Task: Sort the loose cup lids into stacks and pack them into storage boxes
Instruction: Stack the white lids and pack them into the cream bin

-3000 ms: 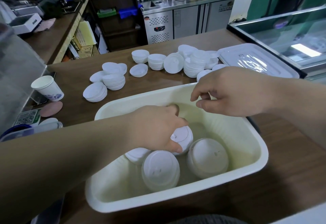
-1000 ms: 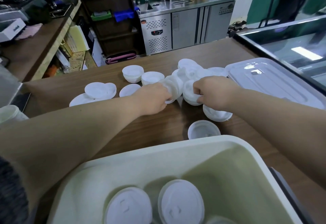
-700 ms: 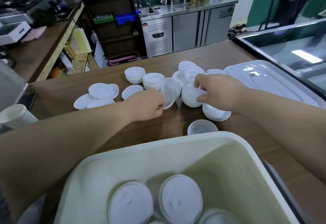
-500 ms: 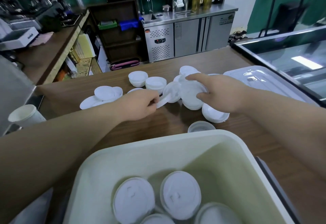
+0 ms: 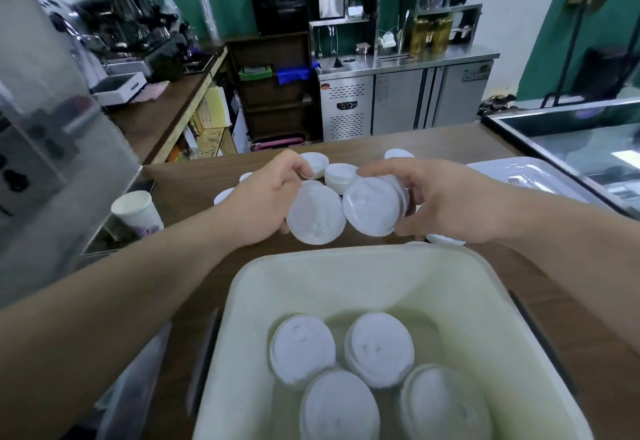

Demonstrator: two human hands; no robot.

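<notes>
- L hand (image 5: 266, 204) is gripping 1 white lid (image 5: 315, 212) by its rim, thumb over the top edge and fingers curled under, clamped on it; the lid is tilting w/ its top face toward the camera.
- R hand (image 5: 446, 204) is holding a short stack of lids (image 5: 375, 205) on its side, thumb on the upper edge, fingers wrapped beneath, clamped on the stack.
- Lid and stack are hanging in the air above the wooden counter (image 5: 194, 179), just past the far rim of the storage box (image 5: 346, 256); their edges are sitting just beside each other, can't tell if touching.
- The cream box is sitting nearest the camera, holding 4 stacks (image 5: 301, 349) of lids standing close together on its floor, tops facing up.
- Loose lids (image 5: 339, 174) are lying on the counter behind the hands, more peeking out beside both wrists.
- A clear plastic cover (image 5: 519, 169) is lying flat on the counter to the R.
- A paper cup (image 5: 136, 211) is standing upright at the counter's L edge, well apart from the box.
</notes>
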